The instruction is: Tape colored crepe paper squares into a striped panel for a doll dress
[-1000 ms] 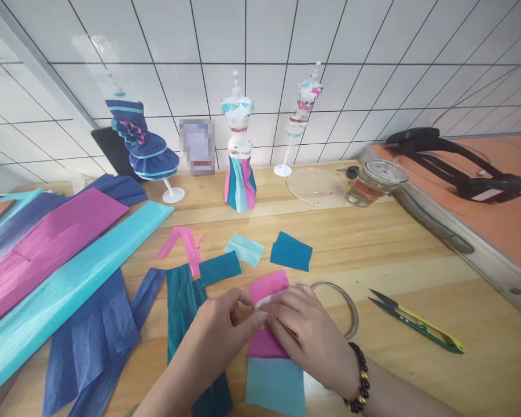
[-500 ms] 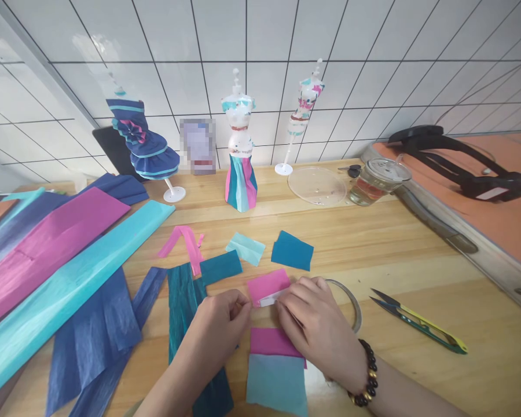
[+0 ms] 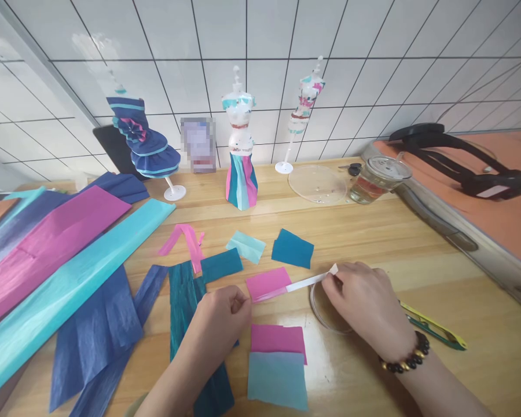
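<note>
The right hand (image 3: 367, 304) has its fingers clamped on the end of a white strip (image 3: 310, 281), now drawn farther right from the pink rectangle (image 3: 267, 282) than before. The left hand (image 3: 219, 321) keeps its fingers together at that rectangle's near-left corner; whether they grip it is unclear. Beyond the right fingers, one lidded glass cup (image 3: 377, 182) holds something reddish. Three dress forms (image 3: 242, 130) stand beyond both sets of fingers; one tape ring (image 3: 316, 307) lies beneath the right ones.
</note>
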Available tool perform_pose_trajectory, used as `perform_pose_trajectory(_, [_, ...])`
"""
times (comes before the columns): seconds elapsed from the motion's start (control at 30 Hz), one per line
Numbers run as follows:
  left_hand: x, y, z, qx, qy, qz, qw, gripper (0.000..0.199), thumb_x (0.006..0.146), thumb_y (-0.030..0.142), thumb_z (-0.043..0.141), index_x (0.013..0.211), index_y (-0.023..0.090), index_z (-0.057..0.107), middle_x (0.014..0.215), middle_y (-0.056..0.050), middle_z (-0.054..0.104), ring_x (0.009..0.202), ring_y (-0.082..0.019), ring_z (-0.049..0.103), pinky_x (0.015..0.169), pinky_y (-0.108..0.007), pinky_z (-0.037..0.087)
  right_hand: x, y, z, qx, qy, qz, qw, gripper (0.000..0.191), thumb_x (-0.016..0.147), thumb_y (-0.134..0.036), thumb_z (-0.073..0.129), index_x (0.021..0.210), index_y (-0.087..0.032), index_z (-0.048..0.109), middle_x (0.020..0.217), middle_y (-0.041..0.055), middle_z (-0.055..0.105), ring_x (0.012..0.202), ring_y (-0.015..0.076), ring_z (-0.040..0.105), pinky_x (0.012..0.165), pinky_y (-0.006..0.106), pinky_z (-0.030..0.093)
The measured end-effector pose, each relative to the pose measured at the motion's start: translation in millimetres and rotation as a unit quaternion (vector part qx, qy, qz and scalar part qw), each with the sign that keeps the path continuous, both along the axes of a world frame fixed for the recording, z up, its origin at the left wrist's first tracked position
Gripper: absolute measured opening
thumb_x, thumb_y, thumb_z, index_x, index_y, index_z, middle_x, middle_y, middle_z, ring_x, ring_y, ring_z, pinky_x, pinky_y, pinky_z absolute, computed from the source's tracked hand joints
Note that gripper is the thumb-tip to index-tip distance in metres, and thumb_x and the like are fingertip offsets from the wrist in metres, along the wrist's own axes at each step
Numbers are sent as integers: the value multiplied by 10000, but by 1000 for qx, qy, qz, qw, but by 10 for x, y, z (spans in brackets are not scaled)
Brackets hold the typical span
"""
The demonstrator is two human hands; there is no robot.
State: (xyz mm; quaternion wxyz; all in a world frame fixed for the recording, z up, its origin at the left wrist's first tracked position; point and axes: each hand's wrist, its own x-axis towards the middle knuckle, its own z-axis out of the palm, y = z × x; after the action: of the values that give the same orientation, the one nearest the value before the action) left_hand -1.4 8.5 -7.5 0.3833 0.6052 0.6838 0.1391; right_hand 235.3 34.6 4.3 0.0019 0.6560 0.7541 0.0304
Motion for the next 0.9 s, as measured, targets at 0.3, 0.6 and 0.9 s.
perform_pose_trajectory(0.3, [28, 1, 15, 2, 43, 5, 999, 234, 755, 279, 442, 540, 206, 381, 511, 49, 434, 509, -114, 407, 489, -219, 250, 261, 58, 1, -25, -45, -57, 997, 300, 814, -254, 420, 537, -201, 521, 567, 54, 627, 546, 199, 563, 524, 303, 260])
perform_pose_trajectory(0.6, [13, -3, 10, 12, 21, 10, 1000, 69, 765, 259, 453, 716, 233, 413, 422, 94, 356, 454, -131, 359, 487, -220, 232, 479, 91, -51, 76, 14, -89, 993, 212, 830, -276, 452, 953, -172, 589, 715, 65, 641, 624, 228, 596, 546, 326, 374])
perform_pose_trajectory(0.9, [15, -13, -8, 18, 9, 0, 1000, 39, 775, 234, 443, 743, 232, 421, 435, 101, 344, 448, -127, 355, 499, -209, 239, -251, -129, 64, 128, 183, 289, 931, 217, 873, -197, 512, 1078, -196, 581, 1031, 80, 626, 1061, 253, 490, 924, 455, 330])
